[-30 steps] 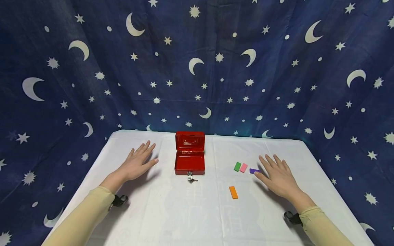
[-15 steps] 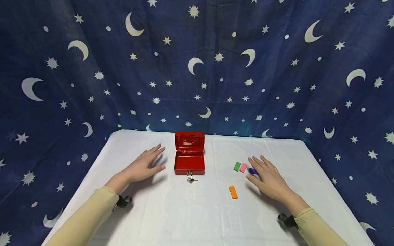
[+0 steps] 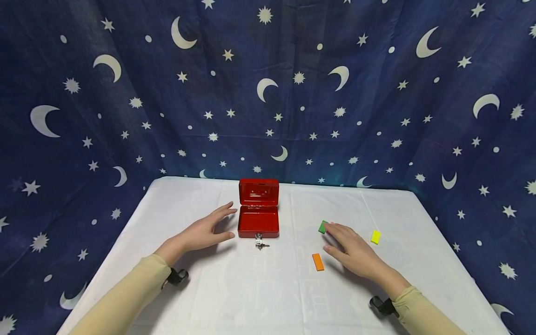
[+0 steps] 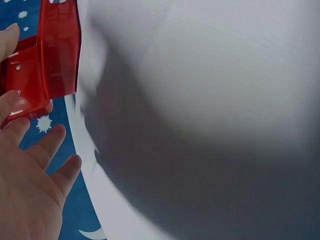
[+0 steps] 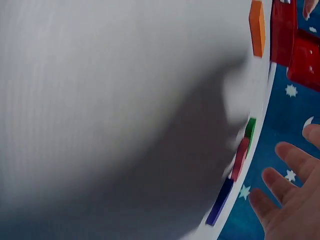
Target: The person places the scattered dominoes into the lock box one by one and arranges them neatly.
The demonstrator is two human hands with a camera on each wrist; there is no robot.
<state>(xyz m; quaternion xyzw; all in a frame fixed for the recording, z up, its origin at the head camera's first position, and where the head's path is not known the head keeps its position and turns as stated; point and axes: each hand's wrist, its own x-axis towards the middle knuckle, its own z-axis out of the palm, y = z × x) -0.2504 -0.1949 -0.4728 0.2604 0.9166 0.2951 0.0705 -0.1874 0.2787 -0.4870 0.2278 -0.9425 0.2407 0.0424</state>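
Observation:
A red metal cash box stands with its lid raised, a lock and keys at its front. My left hand is just left of the box, fingers spread, holding nothing. My right hand hovers over the coloured blocks with its fingers extended and nothing in its grasp. By its fingertips lies a green block. In the right wrist view a pink block and a purple block line up beside the green one; the hand hides the purple one in the head view. An orange block lies nearer me.
A yellow block lies right of my right hand. All of it rests on a white cloth-covered table. Behind the table hangs a dark blue curtain with moons and stars. A black wrist camera sits below my right wrist.
Both hands have moved inward, the left toward the cash box, the right leftward over the pink and purple blocks. The yellow block has come into sight. The box and blocks have stayed put.

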